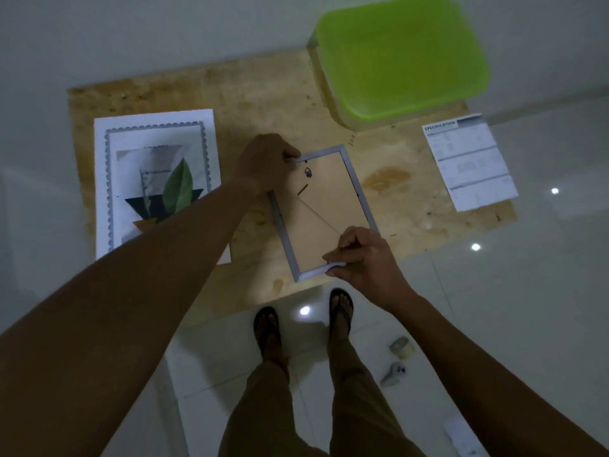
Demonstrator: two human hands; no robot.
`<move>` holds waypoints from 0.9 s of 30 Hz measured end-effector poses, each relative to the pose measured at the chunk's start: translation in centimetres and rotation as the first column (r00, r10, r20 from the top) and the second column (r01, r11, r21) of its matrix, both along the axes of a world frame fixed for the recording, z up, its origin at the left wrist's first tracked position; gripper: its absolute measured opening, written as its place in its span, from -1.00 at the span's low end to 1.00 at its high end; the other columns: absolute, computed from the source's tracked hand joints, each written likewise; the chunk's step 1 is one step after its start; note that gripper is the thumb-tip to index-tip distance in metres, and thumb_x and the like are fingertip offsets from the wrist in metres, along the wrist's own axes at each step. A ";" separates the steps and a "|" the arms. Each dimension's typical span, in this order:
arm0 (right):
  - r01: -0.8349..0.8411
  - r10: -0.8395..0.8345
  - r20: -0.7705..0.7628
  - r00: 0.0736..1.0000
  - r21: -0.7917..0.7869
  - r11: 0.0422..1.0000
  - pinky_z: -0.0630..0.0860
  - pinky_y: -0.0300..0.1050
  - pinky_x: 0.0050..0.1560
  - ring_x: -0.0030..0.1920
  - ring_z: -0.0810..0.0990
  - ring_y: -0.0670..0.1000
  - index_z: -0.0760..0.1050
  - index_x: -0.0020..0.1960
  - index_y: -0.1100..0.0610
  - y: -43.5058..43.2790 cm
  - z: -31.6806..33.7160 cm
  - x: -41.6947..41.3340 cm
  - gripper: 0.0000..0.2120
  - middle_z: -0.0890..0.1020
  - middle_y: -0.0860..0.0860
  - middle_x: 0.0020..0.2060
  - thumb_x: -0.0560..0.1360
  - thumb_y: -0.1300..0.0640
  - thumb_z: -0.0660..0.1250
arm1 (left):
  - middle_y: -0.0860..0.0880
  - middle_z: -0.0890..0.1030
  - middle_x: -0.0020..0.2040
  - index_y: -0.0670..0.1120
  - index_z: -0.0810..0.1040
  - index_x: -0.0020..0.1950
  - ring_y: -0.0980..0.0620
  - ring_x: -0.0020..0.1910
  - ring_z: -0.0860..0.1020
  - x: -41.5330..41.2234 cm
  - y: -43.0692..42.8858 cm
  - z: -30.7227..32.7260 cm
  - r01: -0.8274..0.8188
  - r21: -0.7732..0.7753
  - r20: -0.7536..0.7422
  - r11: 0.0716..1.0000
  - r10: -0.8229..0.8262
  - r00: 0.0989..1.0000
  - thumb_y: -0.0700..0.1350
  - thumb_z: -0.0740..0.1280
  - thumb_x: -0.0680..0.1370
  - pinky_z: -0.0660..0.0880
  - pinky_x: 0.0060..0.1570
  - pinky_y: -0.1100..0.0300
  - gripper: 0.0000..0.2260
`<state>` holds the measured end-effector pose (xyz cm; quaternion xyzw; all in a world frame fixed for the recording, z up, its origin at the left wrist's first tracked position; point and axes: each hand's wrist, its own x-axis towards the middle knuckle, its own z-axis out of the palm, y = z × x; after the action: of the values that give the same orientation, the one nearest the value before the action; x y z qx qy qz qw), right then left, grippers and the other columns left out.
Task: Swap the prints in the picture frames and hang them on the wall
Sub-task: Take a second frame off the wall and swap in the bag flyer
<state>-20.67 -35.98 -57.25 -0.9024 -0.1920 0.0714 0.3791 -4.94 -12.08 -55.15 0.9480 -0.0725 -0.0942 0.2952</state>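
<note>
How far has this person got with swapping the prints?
Looks early. The leaf print already lies loose on the wooden board. The left hand and right hand grip the silver frame, back side up, backing in place. No frame shows hung yet, so swapping and hanging remain.

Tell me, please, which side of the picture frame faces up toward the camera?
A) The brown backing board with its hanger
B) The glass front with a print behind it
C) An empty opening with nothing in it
A: the picture frame shows its plain brown backing board with a small metal hanger near the top, while the left hand and the right hand grip opposite corners.
</note>
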 end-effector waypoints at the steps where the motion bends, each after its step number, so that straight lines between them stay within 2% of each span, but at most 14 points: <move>1: 0.029 -0.029 -0.018 0.999 0.001 1.000 0.58 0.06 -0.04 -0.05 0.61 0.05 0.73 0.02 0.13 0.1 0.0 -0.1 -0.71 0.57 0.05 -0.08 0.34 0.04 0.55 | -0.10 0.70 0.03 -0.11 0.71 0.12 -0.05 0.01 0.63 0.2 0.1 0.0 0.000 -0.018 0.022 1.000 0.001 1.000 -0.08 0.37 0.56 0.49 0.03 0.21 -0.79; 5: 0.083 -0.082 -0.060 0.995 0.006 0.997 0.56 0.08 -0.01 -0.02 0.61 0.02 0.75 -0.01 0.10 0.4 -0.4 -0.5 -0.74 0.56 0.01 -0.07 0.32 0.08 0.57 | -0.07 0.73 -0.09 -0.03 0.75 -0.03 0.00 -0.11 0.66 0.7 0.1 -0.5 0.013 -0.068 0.060 0.998 -0.009 0.998 -0.02 0.44 0.50 0.52 -0.09 0.21 -0.85; 7: 0.085 -0.083 -0.078 0.993 0.017 0.996 0.56 0.08 -0.01 -0.01 0.61 0.00 0.75 -0.01 0.10 0.3 -0.6 -0.5 -0.75 0.55 -0.03 -0.08 0.31 0.10 0.57 | -0.11 0.72 -0.17 0.03 0.74 -0.15 -0.05 -0.17 0.65 0.9 0.0 -1.1 0.025 -0.059 0.093 0.998 -0.019 0.995 0.01 0.43 0.51 0.53 -0.11 0.12 -0.88; 10: 0.075 -0.073 -0.082 0.994 0.011 0.997 0.57 0.05 -0.02 -0.01 0.58 -0.07 0.75 -0.02 0.08 0.2 -0.8 0.0 -0.74 0.51 -0.11 -0.10 0.29 0.14 0.61 | -0.08 0.71 -0.12 -0.08 0.76 -0.05 -0.04 -0.14 0.63 1.0 -0.1 -1.8 0.003 -0.061 0.134 0.998 0.006 0.991 0.00 0.44 0.52 0.53 -0.09 0.14 -0.81; 16: 0.004 -0.010 -0.056 0.998 -0.110 0.994 0.57 0.03 -0.13 -0.08 0.51 -0.08 0.73 -0.07 -0.03 0.3 -0.3 0.7 -0.77 0.50 -0.11 -0.14 0.28 0.04 0.62 | -0.05 0.69 -0.15 -0.04 0.76 -0.03 -0.02 -0.15 0.62 1.1 -0.1 -2.3 0.015 -0.049 0.180 0.999 -0.006 0.984 0.01 0.44 0.50 0.52 -0.16 0.14 -0.83; 21: -0.016 0.008 -0.063 0.998 -0.134 0.991 0.57 0.03 -0.15 -0.08 0.54 -0.06 0.73 -0.09 -0.07 0.2 -0.5 1.0 -0.78 0.52 -0.14 -0.15 0.27 0.01 0.63 | -0.05 0.66 -0.03 0.00 0.71 0.12 -0.02 -0.02 0.60 0.9 -0.3 -2.9 0.003 -0.062 0.147 0.998 0.006 0.989 0.08 0.46 0.48 0.40 -0.10 0.21 -0.73; 24: -0.021 0.016 -0.053 0.998 -0.095 0.995 0.56 0.04 -0.15 -0.08 0.56 -0.04 0.73 -0.10 -0.08 0.0 -1.2 0.9 -0.81 0.57 -0.17 -0.17 0.30 -0.02 0.59 | -0.05 0.66 -0.05 0.00 0.73 0.07 -0.03 -0.04 0.60 1.1 -0.5 -2.7 -0.010 -0.033 0.167 0.999 0.016 0.986 0.08 0.44 0.49 0.37 -0.13 0.21 -0.76; 27: -0.014 0.014 -0.016 1.000 -0.056 0.998 0.54 0.04 -0.18 -0.13 0.58 -0.03 0.73 -0.12 -0.07 -0.1 -1.5 0.4 -0.88 0.62 -0.17 -0.18 0.34 -0.03 0.51 | -0.09 0.64 -0.16 -0.07 0.74 -0.09 -0.09 -0.16 0.58 1.5 -0.8 -2.3 0.060 0.092 0.219 0.994 -0.079 0.973 0.07 0.38 0.51 0.43 -0.23 0.13 -0.75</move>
<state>-20.23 -36.03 -58.71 -0.9107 -0.1934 0.0864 0.3546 -3.45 -12.84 -57.42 0.9612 -0.1342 -0.0009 0.2411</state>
